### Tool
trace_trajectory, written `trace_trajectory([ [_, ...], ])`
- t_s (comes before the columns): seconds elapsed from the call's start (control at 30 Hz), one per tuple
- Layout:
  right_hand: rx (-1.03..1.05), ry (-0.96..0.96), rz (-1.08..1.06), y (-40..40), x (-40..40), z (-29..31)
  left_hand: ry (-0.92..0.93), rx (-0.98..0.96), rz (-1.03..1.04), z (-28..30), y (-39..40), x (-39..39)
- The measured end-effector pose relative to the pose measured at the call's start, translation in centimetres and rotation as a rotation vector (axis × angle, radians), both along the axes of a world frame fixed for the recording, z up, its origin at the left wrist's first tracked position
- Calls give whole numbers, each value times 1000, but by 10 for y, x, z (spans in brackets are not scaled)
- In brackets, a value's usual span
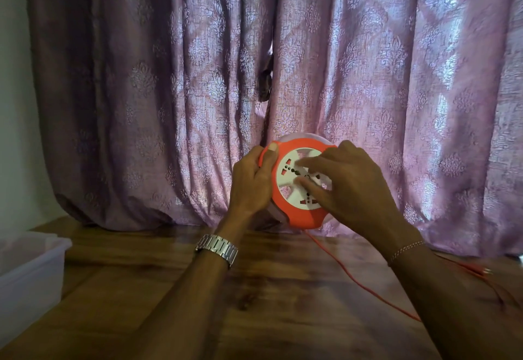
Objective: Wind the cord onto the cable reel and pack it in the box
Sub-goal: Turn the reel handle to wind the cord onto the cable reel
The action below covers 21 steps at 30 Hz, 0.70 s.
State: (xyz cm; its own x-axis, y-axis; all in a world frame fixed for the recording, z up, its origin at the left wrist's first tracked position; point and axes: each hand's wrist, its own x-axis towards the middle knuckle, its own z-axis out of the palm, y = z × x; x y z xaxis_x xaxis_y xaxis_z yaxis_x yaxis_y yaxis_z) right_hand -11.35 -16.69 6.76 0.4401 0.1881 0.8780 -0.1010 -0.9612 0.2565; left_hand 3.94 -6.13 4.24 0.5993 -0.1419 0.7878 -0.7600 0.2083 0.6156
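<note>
An orange and white round cable reel (294, 218) is held up on edge above the wooden table, its white socket face toward me. My left hand (252, 181) grips its left rim, thumb on the orange edge. My right hand (348, 187) rests on the white face, fingers blurred over the sockets. An orange cord (353, 277) drops from the reel's bottom and trails right across the table, passing under my right forearm. More loose cord (481, 272) lies at the far right. A translucent white plastic box (31, 263) stands at the left edge.
A purple patterned curtain (283, 62) hangs right behind the reel and touches the wooden table (254, 317). A pale wall (14, 76) is at the far left.
</note>
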Motion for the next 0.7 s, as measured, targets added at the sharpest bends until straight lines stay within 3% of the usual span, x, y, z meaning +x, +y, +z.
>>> trace_trajectory([
  [0.1, -39, 177, 61, -1, -5, 5, -3, 5, -4, 0, 1, 0],
  [0.27, -10, 465, -37, 8, -9, 7, -22, 13, 5, -1, 1, -1],
  [0.7, 41, 240, -132, 8, -3, -3, -70, 58, 61, -2, -2, -1],
])
